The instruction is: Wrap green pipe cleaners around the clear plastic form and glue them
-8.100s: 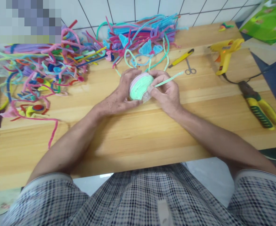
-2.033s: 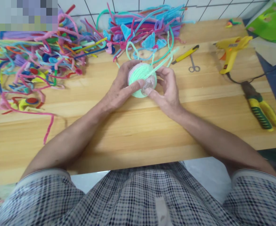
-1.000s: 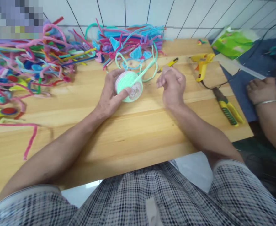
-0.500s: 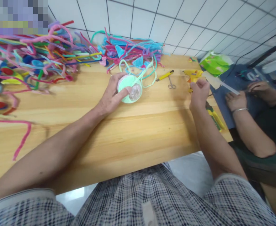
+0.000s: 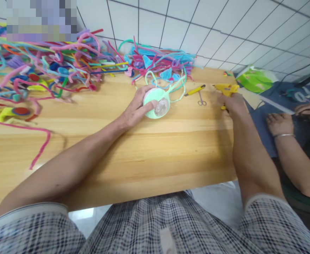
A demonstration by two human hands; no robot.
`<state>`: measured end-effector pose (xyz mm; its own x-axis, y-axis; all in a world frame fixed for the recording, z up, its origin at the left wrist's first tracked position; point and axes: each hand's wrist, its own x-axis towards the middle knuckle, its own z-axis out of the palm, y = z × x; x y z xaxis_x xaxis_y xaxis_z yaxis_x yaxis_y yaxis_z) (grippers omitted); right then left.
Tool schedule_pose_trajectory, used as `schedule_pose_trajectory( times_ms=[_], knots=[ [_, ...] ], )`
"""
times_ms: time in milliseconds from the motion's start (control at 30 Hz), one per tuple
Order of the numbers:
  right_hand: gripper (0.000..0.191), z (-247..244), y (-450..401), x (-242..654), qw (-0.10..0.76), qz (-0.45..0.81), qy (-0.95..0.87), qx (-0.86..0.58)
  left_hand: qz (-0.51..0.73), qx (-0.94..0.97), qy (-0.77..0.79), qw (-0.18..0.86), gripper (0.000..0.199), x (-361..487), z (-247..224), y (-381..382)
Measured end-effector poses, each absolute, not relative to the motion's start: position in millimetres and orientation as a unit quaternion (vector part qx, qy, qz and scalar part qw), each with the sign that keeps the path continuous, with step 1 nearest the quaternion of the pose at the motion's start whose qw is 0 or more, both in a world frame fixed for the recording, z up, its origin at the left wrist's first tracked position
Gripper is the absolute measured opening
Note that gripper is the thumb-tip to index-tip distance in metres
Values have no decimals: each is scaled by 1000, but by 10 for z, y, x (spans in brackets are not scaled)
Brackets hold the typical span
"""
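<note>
In the head view my left hand [image 5: 137, 109] is closed around a round mint-green piece [image 5: 154, 95] that has a clear, shiny bulge at its centre. My thumb presses on its front near that bulge, and the other fingers are hidden behind. Light green pipe cleaners [image 5: 174, 88] trail from the round piece to the right. Over at the right, my right hand [image 5: 235, 103] is wrapped round the handle of a yellow glue gun [image 5: 225, 88], whose nozzle points left. Between the hands lie a yellow utility knife [image 5: 195, 90] and small scissors [image 5: 202, 100].
A tangle of colourful pipe cleaners [image 5: 46, 67] spreads over the left of the wooden table [image 5: 144, 158]. Blue and pink bundles [image 5: 168, 58] lie by the tiled wall. A green packet [image 5: 256, 79] is at the back right. Another person's hand [image 5: 280, 124] rests on a blue surface.
My right hand has closed round the glue gun's handle, where before its fingers were bunched beside it. The left hand keeps its hold on the round piece. The whole view has shifted.
</note>
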<state>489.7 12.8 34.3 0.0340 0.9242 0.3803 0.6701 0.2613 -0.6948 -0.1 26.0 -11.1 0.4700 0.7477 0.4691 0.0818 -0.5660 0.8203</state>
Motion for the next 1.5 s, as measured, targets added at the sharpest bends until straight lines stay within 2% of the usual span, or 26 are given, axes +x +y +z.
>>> schedule_pose_trajectory(
  times_ms=[67,133,200,300,433,667,833,1067,1500],
  knots=[
    [30,430,21,4677,444,147,-616,-633,438,768,271,380,75,-1,-117,250],
    [17,567,-183,4350,445,170,-626,-617,438,767,270,383,74,0,-121,236],
    [18,723,-445,3975,400,190,-671,-595,436,766,266,390,74,-3,-115,219],
    [17,909,-797,3474,339,151,-739,-563,429,767,262,398,75,-13,-91,202],
    [16,954,-998,3125,332,89,-807,-480,429,769,257,399,76,-20,-68,207],
    [31,752,-1001,3072,316,20,-853,-415,426,778,259,382,78,-10,-62,192],
    [26,722,-1039,3023,293,-39,-869,-396,421,781,265,376,78,-7,-57,177],
    [29,753,-1062,2988,254,-69,-877,-402,427,779,259,378,77,-2,-78,186],
    [29,800,-1119,2943,241,-120,-871,-411,422,793,257,357,76,3,-15,143]
  ],
)
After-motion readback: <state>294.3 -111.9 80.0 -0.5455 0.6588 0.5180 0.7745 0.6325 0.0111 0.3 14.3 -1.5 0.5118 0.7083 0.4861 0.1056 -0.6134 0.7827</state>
